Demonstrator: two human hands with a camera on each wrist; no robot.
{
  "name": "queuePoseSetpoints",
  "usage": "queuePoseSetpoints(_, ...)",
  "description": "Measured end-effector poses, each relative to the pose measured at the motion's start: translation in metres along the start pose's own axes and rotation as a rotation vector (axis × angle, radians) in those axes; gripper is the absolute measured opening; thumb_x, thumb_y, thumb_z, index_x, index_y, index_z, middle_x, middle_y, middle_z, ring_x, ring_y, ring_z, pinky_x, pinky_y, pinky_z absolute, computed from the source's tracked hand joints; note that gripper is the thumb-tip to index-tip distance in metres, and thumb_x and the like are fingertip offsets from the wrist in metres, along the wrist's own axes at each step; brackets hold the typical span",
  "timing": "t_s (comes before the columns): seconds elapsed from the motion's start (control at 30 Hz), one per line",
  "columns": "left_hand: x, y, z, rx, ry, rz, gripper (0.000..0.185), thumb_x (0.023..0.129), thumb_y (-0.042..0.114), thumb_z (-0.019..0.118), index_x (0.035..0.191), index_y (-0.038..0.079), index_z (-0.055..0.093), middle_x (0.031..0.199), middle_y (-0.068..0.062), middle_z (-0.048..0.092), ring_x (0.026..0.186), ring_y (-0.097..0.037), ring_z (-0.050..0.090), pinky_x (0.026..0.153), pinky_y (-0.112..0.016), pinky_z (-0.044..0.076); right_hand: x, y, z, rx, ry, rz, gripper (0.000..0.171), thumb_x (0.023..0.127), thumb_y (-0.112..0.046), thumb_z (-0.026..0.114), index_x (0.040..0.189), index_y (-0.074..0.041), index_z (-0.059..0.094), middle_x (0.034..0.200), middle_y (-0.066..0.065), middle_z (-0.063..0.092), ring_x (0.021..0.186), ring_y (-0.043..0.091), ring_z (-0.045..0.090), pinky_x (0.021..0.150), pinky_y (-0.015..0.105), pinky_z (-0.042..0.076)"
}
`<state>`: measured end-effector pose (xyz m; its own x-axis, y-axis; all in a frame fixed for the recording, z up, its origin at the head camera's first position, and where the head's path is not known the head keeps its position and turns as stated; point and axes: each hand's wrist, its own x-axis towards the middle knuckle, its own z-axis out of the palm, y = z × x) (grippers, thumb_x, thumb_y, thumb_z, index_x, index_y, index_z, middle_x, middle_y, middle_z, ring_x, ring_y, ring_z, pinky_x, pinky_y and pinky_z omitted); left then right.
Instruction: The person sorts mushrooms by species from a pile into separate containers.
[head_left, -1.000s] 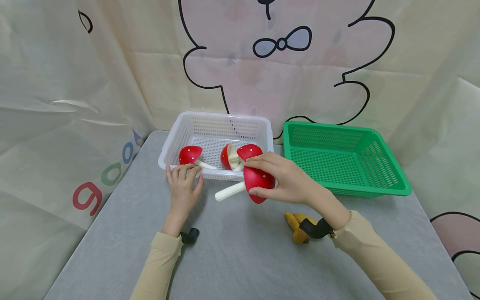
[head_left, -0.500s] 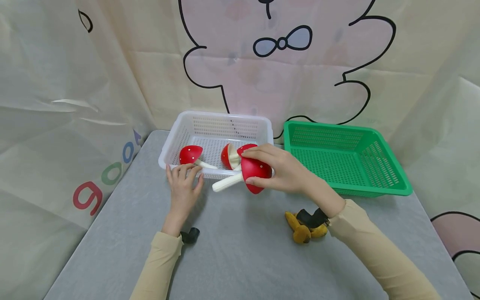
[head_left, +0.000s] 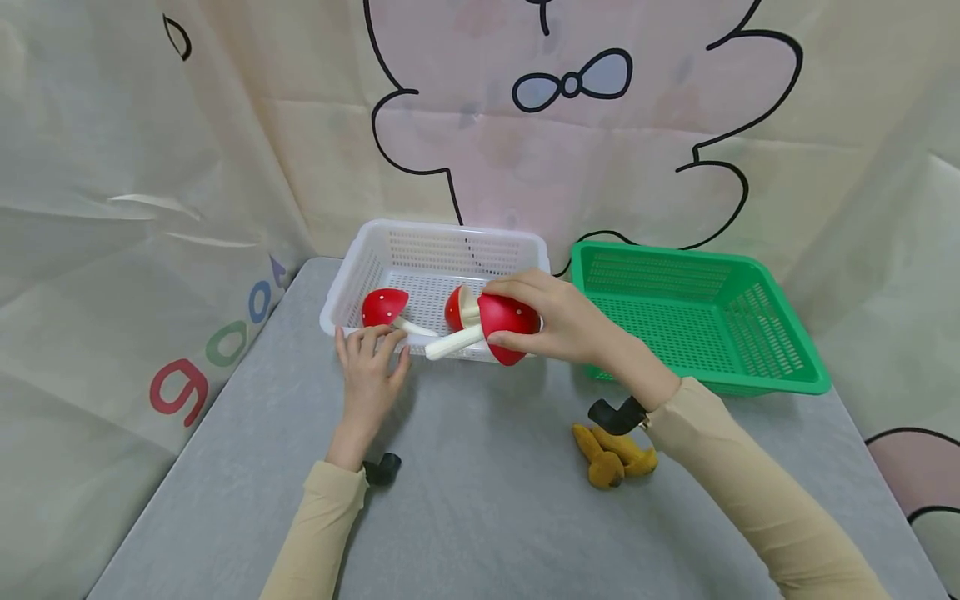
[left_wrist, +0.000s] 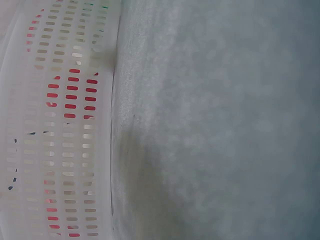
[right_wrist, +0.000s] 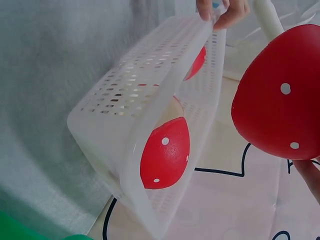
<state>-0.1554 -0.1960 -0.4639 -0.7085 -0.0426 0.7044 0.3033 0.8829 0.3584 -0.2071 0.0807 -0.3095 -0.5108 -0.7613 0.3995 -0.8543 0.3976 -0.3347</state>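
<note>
Grey surface: two mushrooms lie in white basket; right hand grips third mushroom over its front rim, unreleased. Left hand, fingers straight, rests on rim.

The backdrop cloth reads "goo" (coloured letters, partly folded away).

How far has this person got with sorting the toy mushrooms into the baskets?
Done: two red mushrooms already lie in the white basket. In hand: the right hand grips a third red mushroom over the basket's near rim, while the left hand rests against that rim. Left: the brown mushrooms lie on the table, and the green basket holds nothing.
</note>
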Motion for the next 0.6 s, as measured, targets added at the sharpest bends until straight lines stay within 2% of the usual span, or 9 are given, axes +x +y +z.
queuePoseSetpoints(0.3,0.001,0.001,-0.001,0.005,-0.019,-0.012,0.021,0.086,0.013,0.067,0.107,0.009,0.065,0.113,-0.014,0.059,0.11,-0.033,0.048,0.111,-0.07,0.011,0.012,0.012,0.004,-0.038,-0.011,0.037,0.055,0.077,-0.032,0.078,0.126,-0.016,0.059,0.123,0.003,0.062,0.112,0.019,0.055,0.078,0.035,0.058)
queuePoseSetpoints(0.6,0.001,0.001,0.001,-0.004,0.004,-0.006,0.024,0.083,0.011,0.071,0.106,0.009,0.067,0.112,-0.014,0.06,0.109,-0.033,0.049,0.109,-0.072,0.013,0.027,0.022,0.008,-0.033,-0.042,0.08,0.057,0.078,-0.035,0.077,0.129,-0.018,0.057,0.125,0.003,0.06,0.116,0.019,0.053,0.08,0.036,0.058)
